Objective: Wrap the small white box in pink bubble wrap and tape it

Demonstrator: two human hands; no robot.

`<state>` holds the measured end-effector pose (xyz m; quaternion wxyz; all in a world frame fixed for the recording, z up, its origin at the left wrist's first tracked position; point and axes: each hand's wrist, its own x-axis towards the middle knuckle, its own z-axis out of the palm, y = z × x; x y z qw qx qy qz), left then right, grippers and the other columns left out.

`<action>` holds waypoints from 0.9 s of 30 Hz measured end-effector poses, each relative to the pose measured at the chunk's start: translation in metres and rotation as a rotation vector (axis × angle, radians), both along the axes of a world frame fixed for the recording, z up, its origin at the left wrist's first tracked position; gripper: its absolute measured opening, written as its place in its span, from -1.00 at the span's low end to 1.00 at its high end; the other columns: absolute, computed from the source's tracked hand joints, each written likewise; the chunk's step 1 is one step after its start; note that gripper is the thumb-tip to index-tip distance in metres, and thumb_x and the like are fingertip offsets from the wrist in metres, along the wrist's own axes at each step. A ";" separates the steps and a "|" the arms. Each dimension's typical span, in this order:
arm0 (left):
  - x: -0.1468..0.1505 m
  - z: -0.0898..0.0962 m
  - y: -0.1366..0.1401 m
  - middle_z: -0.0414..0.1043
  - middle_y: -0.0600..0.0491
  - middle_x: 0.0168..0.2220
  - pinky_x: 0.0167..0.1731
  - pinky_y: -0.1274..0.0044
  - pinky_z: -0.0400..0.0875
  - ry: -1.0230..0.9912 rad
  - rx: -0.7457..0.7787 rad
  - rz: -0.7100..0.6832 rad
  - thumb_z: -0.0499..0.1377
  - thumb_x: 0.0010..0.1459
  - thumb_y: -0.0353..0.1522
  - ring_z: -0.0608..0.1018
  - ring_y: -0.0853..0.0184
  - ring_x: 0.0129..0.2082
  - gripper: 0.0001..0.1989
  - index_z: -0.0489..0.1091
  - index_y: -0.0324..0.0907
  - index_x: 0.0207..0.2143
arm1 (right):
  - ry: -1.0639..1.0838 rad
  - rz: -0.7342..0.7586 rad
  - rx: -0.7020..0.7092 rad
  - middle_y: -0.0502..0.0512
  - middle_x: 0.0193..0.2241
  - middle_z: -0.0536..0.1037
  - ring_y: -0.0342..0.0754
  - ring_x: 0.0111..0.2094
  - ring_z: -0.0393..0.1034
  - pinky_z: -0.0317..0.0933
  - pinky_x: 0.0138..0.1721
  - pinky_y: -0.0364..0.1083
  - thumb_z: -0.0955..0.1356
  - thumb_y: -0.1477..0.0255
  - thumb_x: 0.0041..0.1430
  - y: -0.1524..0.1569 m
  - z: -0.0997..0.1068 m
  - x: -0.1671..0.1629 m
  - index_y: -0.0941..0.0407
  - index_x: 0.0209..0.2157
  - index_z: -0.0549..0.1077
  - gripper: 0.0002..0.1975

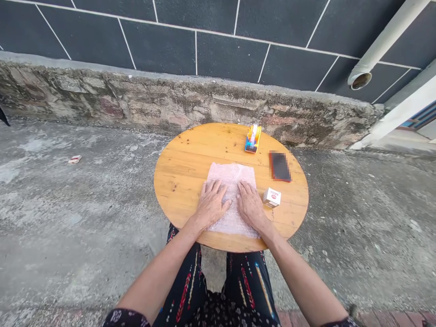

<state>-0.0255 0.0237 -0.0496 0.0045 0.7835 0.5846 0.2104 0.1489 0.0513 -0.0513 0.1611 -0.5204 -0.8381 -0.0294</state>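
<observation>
A pinkish sheet of bubble wrap (233,175) lies flat on the round wooden table (180,168) in front of me. My left hand (213,204) rests palm down on its left side, fingers stretched out. On the right side of the sheet, my right hand (250,204) lies flat too, fingers pointing away from me. Neither hand grips anything. Just right of my right hand stands a small white box (272,197) with red print.
Toward the table's far edge is a yellow and blue tape dispenser (253,138). A dark flat object with a red edge (280,166), partly pixelated, lies at the right. A stone-based wall (153,102) runs behind the table. A crumpled scrap (75,159) lies on the concrete ground.
</observation>
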 end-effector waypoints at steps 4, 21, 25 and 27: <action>-0.001 0.000 0.001 0.17 -0.09 0.25 0.24 0.15 -0.01 -0.007 0.004 0.008 -0.03 0.27 -0.19 0.16 0.08 0.26 -0.54 0.24 -0.16 0.15 | 0.008 -0.013 -0.013 0.31 0.17 0.30 0.10 0.21 0.09 0.01 0.22 0.09 0.10 0.55 0.28 0.001 0.000 0.001 0.32 0.17 0.26 -0.54; -0.005 -0.001 0.003 0.20 -0.11 0.21 0.21 0.22 0.08 -0.061 0.010 0.039 -0.05 0.19 -0.45 0.19 0.12 0.23 -0.56 0.27 -0.21 0.12 | 0.034 -0.028 -0.053 0.28 0.19 0.28 0.08 0.22 0.09 0.00 0.23 0.08 0.12 0.60 0.21 -0.001 0.004 0.000 0.30 0.17 0.27 -0.51; -0.004 -0.002 0.004 0.20 -0.11 0.22 0.22 0.21 0.08 -0.063 0.011 0.045 -0.04 0.18 -0.46 0.19 0.12 0.23 -0.55 0.27 -0.21 0.12 | 0.036 -0.026 -0.052 0.29 0.19 0.28 0.08 0.22 0.09 0.01 0.22 0.09 0.12 0.60 0.21 -0.001 0.004 0.001 0.29 0.16 0.27 -0.51; -0.004 -0.002 0.004 0.20 -0.10 0.22 0.22 0.22 0.08 -0.057 0.010 0.051 -0.04 0.18 -0.46 0.19 0.12 0.23 -0.55 0.27 -0.21 0.12 | 0.035 -0.028 -0.063 0.29 0.18 0.29 0.09 0.21 0.10 0.03 0.22 0.09 0.12 0.60 0.21 -0.001 0.006 0.001 0.30 0.16 0.27 -0.51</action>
